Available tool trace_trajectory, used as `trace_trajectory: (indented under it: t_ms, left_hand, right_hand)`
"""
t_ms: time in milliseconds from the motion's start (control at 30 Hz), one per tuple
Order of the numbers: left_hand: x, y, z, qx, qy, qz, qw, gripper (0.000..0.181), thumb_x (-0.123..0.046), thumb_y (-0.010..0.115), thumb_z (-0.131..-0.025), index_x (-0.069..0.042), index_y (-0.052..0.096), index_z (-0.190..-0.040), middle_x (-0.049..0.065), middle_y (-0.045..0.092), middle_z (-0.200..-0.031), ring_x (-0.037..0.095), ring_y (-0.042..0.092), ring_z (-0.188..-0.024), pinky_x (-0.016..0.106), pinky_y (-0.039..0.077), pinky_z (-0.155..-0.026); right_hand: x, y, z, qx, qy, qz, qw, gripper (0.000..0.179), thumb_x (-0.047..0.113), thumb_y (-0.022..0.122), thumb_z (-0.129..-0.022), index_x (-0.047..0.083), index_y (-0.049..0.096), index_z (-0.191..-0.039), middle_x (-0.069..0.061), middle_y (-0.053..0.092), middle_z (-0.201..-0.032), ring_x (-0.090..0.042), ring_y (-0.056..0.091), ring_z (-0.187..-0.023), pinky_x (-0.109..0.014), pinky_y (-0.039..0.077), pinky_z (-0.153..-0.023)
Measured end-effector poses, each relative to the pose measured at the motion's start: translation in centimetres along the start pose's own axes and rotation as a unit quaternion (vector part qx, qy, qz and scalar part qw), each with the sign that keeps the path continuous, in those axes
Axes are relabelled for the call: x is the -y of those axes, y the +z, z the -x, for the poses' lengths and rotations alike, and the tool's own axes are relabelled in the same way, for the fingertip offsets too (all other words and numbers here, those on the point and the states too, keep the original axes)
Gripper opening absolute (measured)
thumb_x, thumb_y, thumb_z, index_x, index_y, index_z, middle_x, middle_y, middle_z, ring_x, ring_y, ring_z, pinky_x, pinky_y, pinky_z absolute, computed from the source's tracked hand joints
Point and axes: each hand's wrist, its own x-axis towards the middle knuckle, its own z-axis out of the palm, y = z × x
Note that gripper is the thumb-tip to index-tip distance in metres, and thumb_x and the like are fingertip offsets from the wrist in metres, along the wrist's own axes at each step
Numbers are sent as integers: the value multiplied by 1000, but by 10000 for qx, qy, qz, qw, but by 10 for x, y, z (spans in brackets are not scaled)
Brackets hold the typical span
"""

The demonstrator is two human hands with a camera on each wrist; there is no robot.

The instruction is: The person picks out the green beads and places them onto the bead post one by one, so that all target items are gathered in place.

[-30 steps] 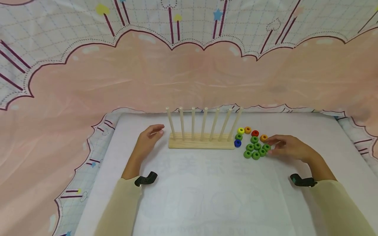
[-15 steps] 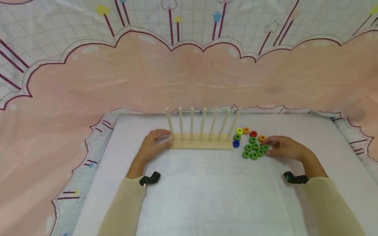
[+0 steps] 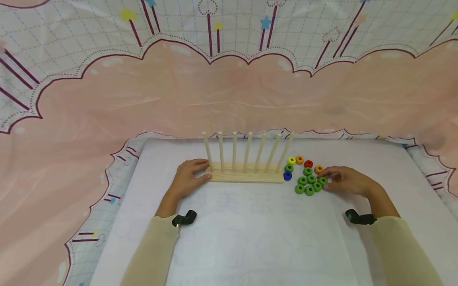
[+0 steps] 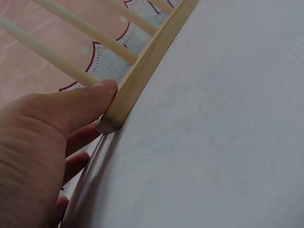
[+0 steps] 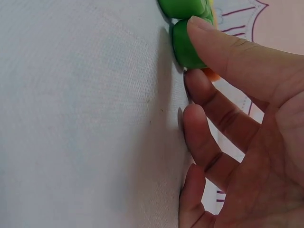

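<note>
A pale wooden peg rack (image 3: 247,176) stands upright, its row of several bare pegs rising from a long base. My left hand (image 3: 186,178) grips the left end of that base; in the left wrist view the thumb (image 4: 102,90) lies on its front face, with fingers behind. On the right, beads with holes lie grouped on the table, mostly green. My right hand (image 3: 348,182) has thumb and index finger at the outermost green bead (image 3: 322,180). In the right wrist view the thumb overlaps this green bead (image 5: 186,45); the other fingers are loosely bent.
Near the rack's right end lie a blue bead (image 3: 288,175), a yellow bead (image 3: 291,161), a red bead (image 3: 308,163) and two orange ones, one of them an orange bead (image 3: 299,159). A white sheet (image 3: 257,238) covers the table. Behind hangs a patterned pink cloth (image 3: 229,95).
My left hand has moved right, from beside the rack onto its left end. My right hand has shifted slightly left, its thumb and index finger closing in around the green bead. The beads stay put.
</note>
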Motion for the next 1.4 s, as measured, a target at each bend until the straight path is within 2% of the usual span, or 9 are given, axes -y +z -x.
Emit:
trace_trajectory:
  t_ms: [233,467,600,767,933,1033,1167,1400]
  left_hand:
    - [0,0,2,59,-105,-20,9999,49,-30,78,-90,-8,69,-133,11,62,-143,34,51,-138,60,24,-119]
    - [-1,-1,4,65,-137,-28,9999,50,-30,78,-90,-8,68,-133,11,62,-144,34,50,-139,59,24,-120]
    - [-2,-2,5,94,-169,-64,9998,50,-30,78,-90,-9,68,-134,13,62,-143,36,51,-139,60,25,-119]
    - [0,0,5,132,-164,-41,9998,50,-31,78,-90,-9,68,-134,12,62,-143,34,50,-139,59,25,-119]
    - [-2,-1,3,181,-179,-57,9997,50,-32,76,-91,-9,67,-135,12,61,-145,34,49,-140,59,23,-120]
    - [-3,-2,2,186,-178,-66,9996,50,-31,76,-91,-9,67,-135,12,61,-144,34,49,-140,60,22,-121]
    - [-5,-3,0,158,-148,-45,9998,50,-31,77,-91,-8,67,-134,12,61,-144,35,49,-140,60,22,-121]
    - [-6,-3,-1,168,-203,-20,9997,50,-30,77,-91,-8,67,-134,13,61,-144,34,50,-140,60,23,-121]
  right_hand:
    - [-3,1,5,-54,9,-144,9999,45,38,75,-93,20,66,-132,-9,64,-131,-23,57,-109,-35,47,-88]
    - [-2,5,11,-459,130,-275,9985,45,39,73,-94,18,65,-134,-12,64,-134,-31,60,-117,-49,52,-94]
    - [2,9,14,-655,223,-280,9972,47,42,71,-95,17,65,-135,-13,65,-132,-33,59,-117,-39,54,-87]
    - [11,10,15,-916,50,-229,9955,46,39,70,-97,17,62,-135,-10,66,-128,-30,60,-112,-31,54,-78]
    - [25,7,15,-1383,-170,-51,9902,36,33,72,-97,16,64,-128,-4,70,-119,-19,61,-103,-28,52,-82]
    - [38,3,15,-1545,-203,1,9878,35,38,71,-96,18,65,-125,-3,70,-113,-15,59,-100,-28,50,-84]
    - [55,-4,16,-1702,-81,-143,9853,40,47,70,-95,20,65,-125,-3,68,-109,-16,56,-102,-29,48,-85]
    - [77,-6,16,-1940,-281,-525,9792,37,38,69,-98,18,65,-128,-1,69,-114,-8,58,-103,-19,49,-84]
